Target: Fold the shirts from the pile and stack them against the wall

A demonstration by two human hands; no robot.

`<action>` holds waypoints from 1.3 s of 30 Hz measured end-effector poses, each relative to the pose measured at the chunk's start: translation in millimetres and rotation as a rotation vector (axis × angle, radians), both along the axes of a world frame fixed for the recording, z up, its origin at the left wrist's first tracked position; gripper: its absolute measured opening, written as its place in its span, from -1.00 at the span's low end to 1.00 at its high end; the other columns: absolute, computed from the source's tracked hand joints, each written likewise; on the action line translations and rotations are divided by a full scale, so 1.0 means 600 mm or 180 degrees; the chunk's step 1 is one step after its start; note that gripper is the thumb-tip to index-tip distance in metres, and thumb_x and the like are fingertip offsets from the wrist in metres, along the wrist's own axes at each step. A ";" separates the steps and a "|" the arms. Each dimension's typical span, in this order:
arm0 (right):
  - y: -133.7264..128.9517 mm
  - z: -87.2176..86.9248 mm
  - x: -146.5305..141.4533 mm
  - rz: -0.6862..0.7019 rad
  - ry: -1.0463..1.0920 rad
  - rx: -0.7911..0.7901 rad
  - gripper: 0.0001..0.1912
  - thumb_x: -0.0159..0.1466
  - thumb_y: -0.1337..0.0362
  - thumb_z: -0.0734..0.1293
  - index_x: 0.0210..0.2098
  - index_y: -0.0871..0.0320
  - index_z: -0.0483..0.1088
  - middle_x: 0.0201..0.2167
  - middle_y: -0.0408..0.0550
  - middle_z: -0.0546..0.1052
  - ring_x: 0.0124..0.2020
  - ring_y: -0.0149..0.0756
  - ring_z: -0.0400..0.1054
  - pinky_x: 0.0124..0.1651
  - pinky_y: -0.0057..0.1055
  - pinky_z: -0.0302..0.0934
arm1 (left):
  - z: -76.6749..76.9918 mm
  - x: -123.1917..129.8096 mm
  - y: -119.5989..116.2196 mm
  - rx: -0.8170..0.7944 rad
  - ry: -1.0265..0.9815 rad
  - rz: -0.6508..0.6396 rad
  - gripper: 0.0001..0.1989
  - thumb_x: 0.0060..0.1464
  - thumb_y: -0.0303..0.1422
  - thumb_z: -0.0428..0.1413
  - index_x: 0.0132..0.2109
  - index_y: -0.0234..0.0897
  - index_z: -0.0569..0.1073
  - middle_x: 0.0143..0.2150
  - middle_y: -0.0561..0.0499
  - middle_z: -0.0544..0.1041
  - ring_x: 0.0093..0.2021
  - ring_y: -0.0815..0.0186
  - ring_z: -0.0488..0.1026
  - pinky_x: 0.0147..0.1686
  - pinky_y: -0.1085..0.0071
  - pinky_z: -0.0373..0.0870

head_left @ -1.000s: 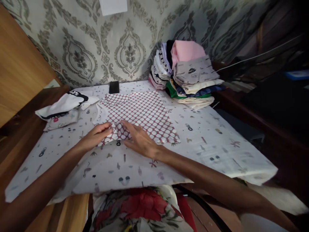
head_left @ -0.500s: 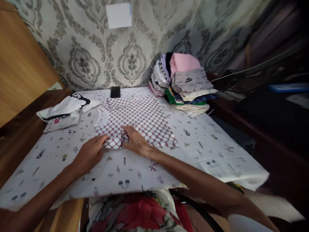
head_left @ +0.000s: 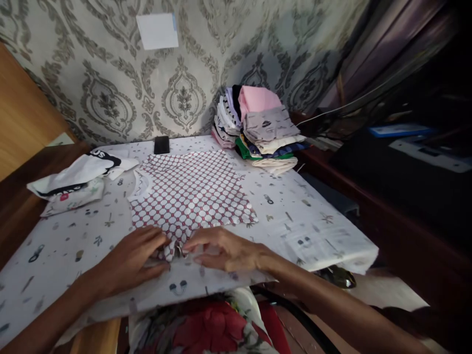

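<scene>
A white shirt with a red and dark lattice print lies spread on the cloth-covered table, its white neckline at the left. Its near sleeve points toward me, with a crumpled end. My left hand rests at the left side of that sleeve, fingers stretched onto the fabric and thumb apart. On the other side, my right hand touches the sleeve end with its fingertips, thumb held away from the fingers. Neither hand appears to grip the cloth.
Folded clothes are stacked at the back right. White garments with black lettering lie at the left. A black phone-like object sits near the wall. The patterned table cloth reaches the near edge. A dark surface stands at the right.
The near sleeve now extends toward me, where it was gathered under my right hand. Both hands have moved closer to the near edge and loosened. My view has turned right.
</scene>
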State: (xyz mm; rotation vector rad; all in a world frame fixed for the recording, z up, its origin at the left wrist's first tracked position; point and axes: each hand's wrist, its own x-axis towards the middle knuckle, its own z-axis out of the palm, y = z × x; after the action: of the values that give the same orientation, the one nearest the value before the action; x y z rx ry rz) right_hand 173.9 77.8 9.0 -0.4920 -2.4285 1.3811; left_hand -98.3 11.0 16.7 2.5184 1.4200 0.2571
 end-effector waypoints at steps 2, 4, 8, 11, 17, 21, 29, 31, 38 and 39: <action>0.009 -0.008 0.031 -0.0657 -0.0111 0.0254 -0.68 0.36 0.23 0.30 0.08 0.05 0.47 -0.06 -0.03 0.57 -0.10 -0.28 0.48 -0.06 -0.31 0.39 | -0.012 0.016 -0.003 0.0209 0.0257 -0.0110 -0.81 0.15 -0.23 0.11 -0.12 -0.17 0.45 -0.14 -0.04 0.54 -0.13 0.15 0.46 -0.14 0.29 0.40; 0.023 -0.022 0.067 -0.1390 -0.0399 0.0897 -0.64 0.32 0.24 0.32 0.11 0.04 0.45 0.01 0.02 0.54 -0.03 -0.18 0.45 0.04 -0.16 0.38 | -0.027 0.020 -0.006 0.0399 0.0398 0.0029 -0.81 0.15 -0.32 0.07 -0.09 -0.18 0.45 -0.10 -0.08 0.54 -0.09 0.12 0.46 -0.10 0.25 0.41; 0.046 -0.056 0.127 -0.1847 -0.0899 0.1991 -0.47 0.20 0.29 0.37 0.18 0.08 0.37 0.10 0.11 0.46 0.12 0.01 0.36 0.16 0.02 0.30 | -0.041 0.006 0.006 0.0322 0.0101 0.0686 -0.72 0.08 -0.48 -0.03 -0.09 -0.18 0.45 -0.13 -0.05 0.55 -0.11 0.15 0.48 -0.12 0.27 0.40; 0.053 -0.075 0.140 -0.1889 -0.0912 0.2322 -0.59 0.25 0.33 0.29 0.10 0.12 0.40 0.04 0.11 0.51 0.07 -0.02 0.40 0.12 -0.04 0.33 | -0.037 -0.014 0.042 -0.0156 -0.0657 0.1178 -0.76 0.06 -0.45 -0.06 -0.16 -0.20 0.44 -0.28 0.04 0.53 -0.28 0.23 0.47 -0.24 0.34 0.39; 0.067 -0.087 0.127 -0.2238 -0.0829 0.2539 -0.73 0.32 0.41 0.17 -0.10 0.16 0.47 -0.12 0.10 0.58 -0.07 -0.07 0.45 -0.01 -0.13 0.38 | -0.036 -0.039 0.094 -0.0388 -0.1635 0.1820 -0.68 0.13 -0.18 0.06 -0.01 -0.19 0.35 -0.21 0.02 0.48 -0.25 0.25 0.46 -0.24 0.33 0.43; 0.074 -0.089 0.132 -0.2143 -0.0682 0.2591 -0.72 0.32 0.40 0.18 -0.07 0.15 0.46 -0.09 0.08 0.57 -0.05 -0.09 0.45 0.03 -0.16 0.38 | -0.042 -0.029 0.074 -0.0254 -0.1301 0.1661 -0.43 0.09 -0.10 0.17 0.20 -0.14 0.26 -0.08 -0.03 0.47 -0.10 0.18 0.47 -0.11 0.26 0.44; 0.078 -0.085 0.149 -0.2045 -0.0647 0.2577 -0.66 0.23 0.53 0.14 -0.16 0.16 0.46 -0.20 0.06 0.58 -0.11 -0.13 0.45 -0.05 -0.21 0.40 | -0.021 -0.044 0.067 -0.0513 -0.1460 0.1683 -0.62 0.11 -0.28 -0.01 0.07 -0.23 0.41 -0.15 -0.03 0.55 -0.23 0.21 0.49 -0.21 0.32 0.42; 0.075 -0.080 0.153 -0.2003 -0.0695 0.2572 -0.69 0.25 0.52 0.14 -0.23 0.15 0.46 -0.27 0.05 0.58 -0.17 -0.14 0.44 -0.12 -0.23 0.39 | 0.003 -0.054 0.060 -0.1025 -0.1535 0.1328 -0.67 0.14 -0.26 -0.01 0.01 -0.22 0.46 -0.16 -0.02 0.57 -0.22 0.21 0.50 -0.27 0.39 0.41; 0.060 -0.041 0.165 -0.1626 -0.0768 0.2028 -0.74 0.26 0.44 0.16 -0.35 0.10 0.47 -0.28 -0.01 0.59 -0.22 -0.19 0.45 -0.10 -0.27 0.34 | 0.071 -0.070 0.047 -0.2591 -0.0622 0.0056 -0.69 0.28 -0.15 -0.01 -0.10 -0.20 0.55 -0.29 0.01 0.61 -0.26 0.25 0.52 -0.27 0.48 0.37; 0.060 -0.037 0.166 -0.1793 -0.0765 0.1816 -0.75 0.29 0.38 0.17 -0.33 0.09 0.48 -0.26 -0.02 0.59 -0.22 -0.20 0.46 -0.12 -0.28 0.34 | 0.069 -0.070 0.058 -0.2551 -0.0705 0.0097 -0.66 0.30 -0.12 -0.03 -0.08 -0.21 0.54 -0.28 0.00 0.61 -0.26 0.25 0.53 -0.28 0.47 0.38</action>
State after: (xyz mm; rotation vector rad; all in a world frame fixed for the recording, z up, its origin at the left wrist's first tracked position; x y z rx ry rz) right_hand 273.5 113.7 -13.3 -1.1126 -2.4274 0.3980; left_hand -140.6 45.7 57.8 1.7567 1.1595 -0.0344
